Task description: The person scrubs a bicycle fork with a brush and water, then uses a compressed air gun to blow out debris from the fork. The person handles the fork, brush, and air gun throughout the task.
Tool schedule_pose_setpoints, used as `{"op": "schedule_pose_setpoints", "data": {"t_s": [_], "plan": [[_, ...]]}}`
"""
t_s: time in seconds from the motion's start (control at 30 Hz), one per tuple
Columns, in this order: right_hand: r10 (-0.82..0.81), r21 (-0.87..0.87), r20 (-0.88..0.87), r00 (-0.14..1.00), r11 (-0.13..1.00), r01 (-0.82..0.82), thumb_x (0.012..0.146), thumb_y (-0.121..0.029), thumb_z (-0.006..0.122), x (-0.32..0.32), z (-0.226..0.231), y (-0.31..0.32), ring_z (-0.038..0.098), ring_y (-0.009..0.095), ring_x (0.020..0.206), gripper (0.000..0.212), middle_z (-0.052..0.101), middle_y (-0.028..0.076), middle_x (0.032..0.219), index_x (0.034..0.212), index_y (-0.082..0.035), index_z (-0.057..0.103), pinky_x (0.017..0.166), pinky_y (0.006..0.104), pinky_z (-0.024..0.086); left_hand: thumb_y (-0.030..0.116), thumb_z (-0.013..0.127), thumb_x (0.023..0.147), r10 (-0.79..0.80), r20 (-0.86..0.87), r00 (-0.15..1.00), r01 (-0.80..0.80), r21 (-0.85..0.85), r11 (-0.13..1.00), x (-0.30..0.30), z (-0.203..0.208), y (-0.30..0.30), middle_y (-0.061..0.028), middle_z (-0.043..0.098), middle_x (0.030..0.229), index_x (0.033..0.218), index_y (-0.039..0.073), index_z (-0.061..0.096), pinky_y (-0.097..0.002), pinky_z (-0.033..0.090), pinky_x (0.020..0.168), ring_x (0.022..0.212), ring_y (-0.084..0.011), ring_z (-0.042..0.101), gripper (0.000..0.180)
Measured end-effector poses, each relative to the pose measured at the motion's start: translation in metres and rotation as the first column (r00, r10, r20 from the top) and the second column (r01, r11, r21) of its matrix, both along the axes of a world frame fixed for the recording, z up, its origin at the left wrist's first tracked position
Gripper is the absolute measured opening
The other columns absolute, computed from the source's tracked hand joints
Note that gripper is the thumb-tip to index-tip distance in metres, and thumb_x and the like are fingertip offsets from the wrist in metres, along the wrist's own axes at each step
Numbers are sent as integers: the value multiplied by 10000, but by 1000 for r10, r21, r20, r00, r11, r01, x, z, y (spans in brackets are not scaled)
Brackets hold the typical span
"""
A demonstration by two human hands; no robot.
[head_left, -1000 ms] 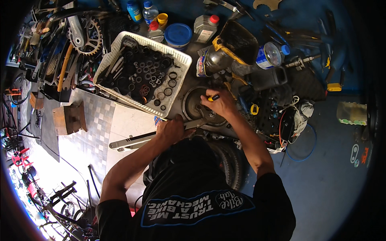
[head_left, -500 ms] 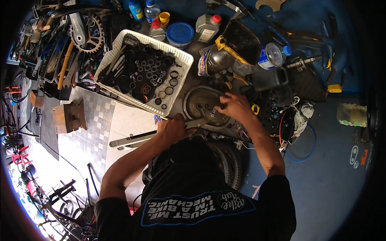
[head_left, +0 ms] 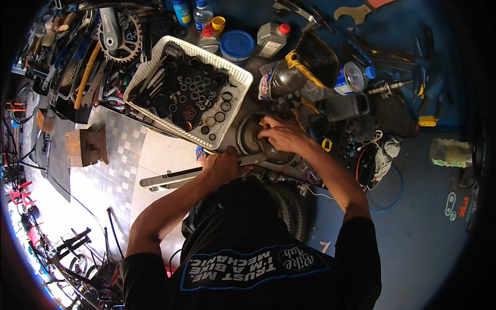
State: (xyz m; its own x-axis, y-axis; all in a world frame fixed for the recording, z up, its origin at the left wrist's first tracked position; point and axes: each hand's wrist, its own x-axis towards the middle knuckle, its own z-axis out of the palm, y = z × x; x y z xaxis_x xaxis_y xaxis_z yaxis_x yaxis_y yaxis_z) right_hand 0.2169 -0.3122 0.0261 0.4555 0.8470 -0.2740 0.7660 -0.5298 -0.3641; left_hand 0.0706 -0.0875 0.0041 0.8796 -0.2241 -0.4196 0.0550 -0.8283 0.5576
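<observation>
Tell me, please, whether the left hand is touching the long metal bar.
Touching. The head view shows the left hand closed over the long metal bar, which emerges on both sides of the fist.

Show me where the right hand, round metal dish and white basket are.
Right hand (head_left: 284, 137): head view, back of the hand.
Round metal dish (head_left: 249, 138): head view, bare inside.
White basket (head_left: 245, 79): head view, upper-right rim.

A long, silver, two-armed metal part (head_left: 170, 179) slants up rightward, its right end over a round, shallow, grimy metal dish (head_left: 249, 140).
</observation>
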Motion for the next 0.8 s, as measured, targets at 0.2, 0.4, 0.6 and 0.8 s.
{"op": "schedule_pose_setpoints", "data": {"t_s": [0.2,0.4,0.6,0.8], "plan": [[7,-110,-85,996,994,-16,858,-115,670,5,4,6,662,247,1069,344,577,50,1209,1187,-187,737,889,415,558,694,704,883,-7,-2,1000,8,10,1000,-1,0,0,-243,721,728,974,-90,625,-509,617,663,737,-416,763,793],[-55,-115,-50,997,992,49,896,-155,654,-5,6,8,711,249,956,342,657,113,1099,1236,-123,674,826,398,564,719,678,887,-44,23,999,43,44,998,-1,2,1,-230,714,697,970,-71,613,-501,618,639,722,-407,764,797],[-649,-438,-672,356,736,516,915,-153,626,-7,1,21,742,297,816,331,716,189,875,1205,7,644,740,426,570,725,666,892,-59,-32,998,60,55,997,2,5,1,-234,723,718,985,-72,612,-504,621,660,738,-405,767,804],[-152,-70,-176,973,987,141,896,-78,579,-14,-15,2,699,439,980,391,738,209,983,1279,-129,634,861,526,546,723,675,888,-26,-40,999,27,31,999,1,-4,1,-229,737,759,992,-74,609,-503,623,684,771,-411,769,806]]}}
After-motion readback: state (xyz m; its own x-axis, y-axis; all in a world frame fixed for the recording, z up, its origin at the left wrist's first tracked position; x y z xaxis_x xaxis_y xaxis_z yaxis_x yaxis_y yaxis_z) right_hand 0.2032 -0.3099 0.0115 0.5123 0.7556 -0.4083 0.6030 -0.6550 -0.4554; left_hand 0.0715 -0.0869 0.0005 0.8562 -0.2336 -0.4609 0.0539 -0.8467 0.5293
